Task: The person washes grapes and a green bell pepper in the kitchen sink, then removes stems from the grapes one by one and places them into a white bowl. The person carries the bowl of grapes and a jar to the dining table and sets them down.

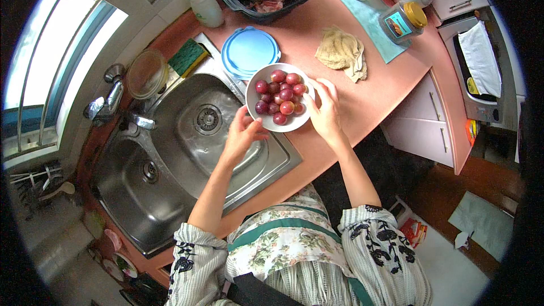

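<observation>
A white bowl (297, 123) filled with several red grapes (279, 95) is between my two hands, over the counter at the sink's edge. My left hand (242, 134) grips its near left side, with the thumb at the rim. On the right side, my right hand (326, 112) has its thumb on the rim and its fingers around the outside. Just behind the bowl lies a round blue plastic lid (250, 51), partly overlapped by it. Whether the bowl's base touches the counter is hidden.
A double stainless-steel sink (187, 136) lies left, with a faucet (112, 100) and a sponge (187, 57) beyond. A crumpled beige cloth (342, 53) is on the pink counter (297, 36). Farther back are a pump bottle (205, 4), a black tub (267, 15) and a gold-lidded jar (401, 21).
</observation>
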{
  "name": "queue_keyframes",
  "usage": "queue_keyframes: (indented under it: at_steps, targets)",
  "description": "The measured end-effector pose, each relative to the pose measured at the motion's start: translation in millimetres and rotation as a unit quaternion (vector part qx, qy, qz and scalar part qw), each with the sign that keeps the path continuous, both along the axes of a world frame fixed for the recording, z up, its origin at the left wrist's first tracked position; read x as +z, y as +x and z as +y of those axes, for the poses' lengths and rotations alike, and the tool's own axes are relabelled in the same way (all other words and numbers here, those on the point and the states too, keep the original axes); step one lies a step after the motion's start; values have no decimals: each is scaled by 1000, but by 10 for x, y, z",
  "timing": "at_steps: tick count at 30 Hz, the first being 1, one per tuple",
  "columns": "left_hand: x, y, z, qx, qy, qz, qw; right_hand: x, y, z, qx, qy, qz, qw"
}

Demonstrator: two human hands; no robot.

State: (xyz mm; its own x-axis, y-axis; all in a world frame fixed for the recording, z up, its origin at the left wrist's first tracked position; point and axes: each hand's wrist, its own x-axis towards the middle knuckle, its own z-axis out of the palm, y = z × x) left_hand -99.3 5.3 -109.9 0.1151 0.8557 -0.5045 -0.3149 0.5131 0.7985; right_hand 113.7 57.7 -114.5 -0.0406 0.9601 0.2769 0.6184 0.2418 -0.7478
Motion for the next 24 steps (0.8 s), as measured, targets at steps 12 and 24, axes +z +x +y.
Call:
queue_keyframes:
  at_steps: [12,24]
  targets:
    - [207,24,-123,117,33,-77,990,293,-704,76,147,133,-78,977]
    - [67,-1440,-1270,256,0,-20,966,898,-2568,-53,362,181,28,914]
